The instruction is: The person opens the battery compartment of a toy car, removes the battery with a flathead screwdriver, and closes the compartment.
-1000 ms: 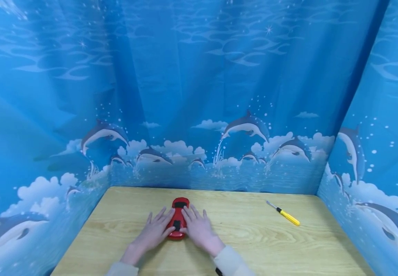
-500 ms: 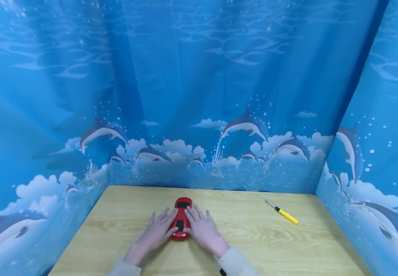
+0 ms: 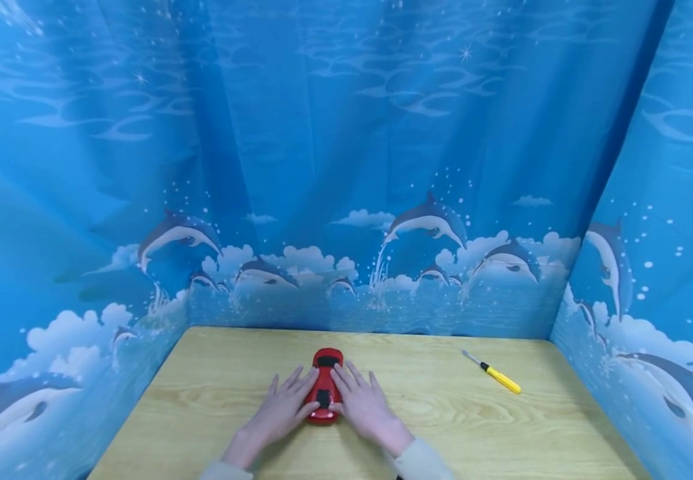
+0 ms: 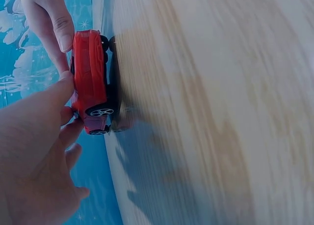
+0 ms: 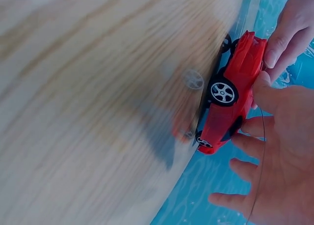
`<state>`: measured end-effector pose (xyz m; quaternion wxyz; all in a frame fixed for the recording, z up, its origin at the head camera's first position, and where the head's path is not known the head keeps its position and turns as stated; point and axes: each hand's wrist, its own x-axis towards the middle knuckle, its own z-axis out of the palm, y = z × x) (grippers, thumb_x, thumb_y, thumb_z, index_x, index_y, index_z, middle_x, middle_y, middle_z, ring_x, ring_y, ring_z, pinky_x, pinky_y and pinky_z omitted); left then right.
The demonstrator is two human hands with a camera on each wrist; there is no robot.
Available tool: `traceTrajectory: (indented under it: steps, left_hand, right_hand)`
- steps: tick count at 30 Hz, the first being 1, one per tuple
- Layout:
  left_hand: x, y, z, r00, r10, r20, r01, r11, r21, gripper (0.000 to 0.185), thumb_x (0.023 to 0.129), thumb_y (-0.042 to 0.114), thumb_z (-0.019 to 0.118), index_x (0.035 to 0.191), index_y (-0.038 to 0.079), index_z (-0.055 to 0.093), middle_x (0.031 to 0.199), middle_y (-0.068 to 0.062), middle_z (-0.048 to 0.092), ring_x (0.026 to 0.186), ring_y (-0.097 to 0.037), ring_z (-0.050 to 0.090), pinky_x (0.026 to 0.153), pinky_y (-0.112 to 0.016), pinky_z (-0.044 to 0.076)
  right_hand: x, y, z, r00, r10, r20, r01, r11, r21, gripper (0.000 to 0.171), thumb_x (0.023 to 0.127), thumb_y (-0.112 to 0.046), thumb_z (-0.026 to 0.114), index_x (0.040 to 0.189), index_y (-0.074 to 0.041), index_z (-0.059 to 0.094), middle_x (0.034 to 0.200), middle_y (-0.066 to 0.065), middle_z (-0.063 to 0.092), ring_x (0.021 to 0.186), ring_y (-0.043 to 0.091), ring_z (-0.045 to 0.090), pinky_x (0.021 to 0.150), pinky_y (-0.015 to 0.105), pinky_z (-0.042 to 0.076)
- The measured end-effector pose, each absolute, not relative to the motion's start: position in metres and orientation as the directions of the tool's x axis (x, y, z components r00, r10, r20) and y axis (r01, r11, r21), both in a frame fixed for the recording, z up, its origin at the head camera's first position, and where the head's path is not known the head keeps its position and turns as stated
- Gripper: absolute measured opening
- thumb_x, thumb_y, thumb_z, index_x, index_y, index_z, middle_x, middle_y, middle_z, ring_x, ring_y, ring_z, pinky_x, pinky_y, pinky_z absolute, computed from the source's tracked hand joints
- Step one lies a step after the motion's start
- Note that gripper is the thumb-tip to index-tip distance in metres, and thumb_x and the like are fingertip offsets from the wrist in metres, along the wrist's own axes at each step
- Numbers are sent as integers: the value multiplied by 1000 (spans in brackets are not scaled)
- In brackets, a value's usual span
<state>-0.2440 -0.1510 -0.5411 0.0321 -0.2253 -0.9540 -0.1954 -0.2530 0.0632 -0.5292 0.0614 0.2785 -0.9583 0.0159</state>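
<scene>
A red toy car (image 3: 325,381) with black windows and silver-spoked wheels is at the table's middle, pointing away from me. My left hand (image 3: 279,412) lies along its left side, thumb and index finger touching the top edge. From the other side my right hand (image 3: 370,412) touches it likewise, fingers spread and fairly straight. In the left wrist view the car (image 4: 90,70) shows its side and rear, its wheels close over the tabletop. The right wrist view shows the car (image 5: 241,80) with the right hand's lower fingers held out in the air.
On the right of the wooden table (image 3: 430,427) lies a screwdriver (image 3: 503,381) with a yellow handle, its tip pointing back left. A blue curtain (image 3: 346,167) printed with dolphins hangs behind the table and along both sides.
The toy car has shifted a little to the right, and both hands have moved along with it. Their touch on the car looks the same. The screwdriver stays in place.
</scene>
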Motion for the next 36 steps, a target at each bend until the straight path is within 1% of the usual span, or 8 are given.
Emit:
traceTrajectory:
  steps: [8, 16, 23, 28, 36]
  left_hand:
    - [-245, -141, -542, -894, 427, 138, 448, 830, 332, 63, 104, 45, 51, 155, 9, 41, 160, -9, 41, 150, -40, 29, 115, -75, 16]
    - [-243, -129, -540, -888, 440, 134, 459, 833, 310, 64, 104, 46, 52, 155, 9, 42, 158, -9, 43, 148, -39, 32, 114, -75, 18]
    - [-240, -123, -540, -883, 450, 136, 469, 828, 308, 65, 103, 48, 52, 155, 10, 42, 159, -8, 42, 148, -39, 32, 115, -74, 18]
    - [-239, -118, -538, -874, 465, 142, 486, 818, 309, 66, 103, 48, 51, 155, 9, 42, 159, -9, 42, 148, -39, 32, 114, -74, 19]
    - [-236, -110, -536, -861, 486, 154, 508, 799, 322, 65, 103, 47, 51, 154, 8, 42, 159, -10, 41, 147, -40, 33, 114, -74, 19]
  right_hand:
    - [-254, 75, -530, -837, -535, 119, -541, 841, -23, 67, 101, -52, 51, 154, -13, 44, 162, 4, 38, 150, 31, 31, 115, 61, 34]
    - [-249, 87, -531, -838, -530, 133, -542, 837, -81, 66, 101, -49, 53, 154, -10, 44, 161, 6, 39, 149, 33, 32, 114, 64, 33]
    - [-243, 95, -527, -841, -525, 135, -538, 839, -88, 67, 100, -49, 54, 153, -10, 45, 161, 7, 39, 149, 34, 33, 113, 64, 34]
    - [-241, 101, -526, -842, -520, 142, -536, 836, -116, 67, 99, -47, 58, 152, -9, 47, 160, 8, 41, 148, 36, 33, 113, 65, 34]
    - [-240, 112, -528, -849, -513, 129, -528, 838, -140, 67, 99, -48, 57, 153, -10, 45, 161, 8, 38, 149, 36, 32, 113, 67, 31]
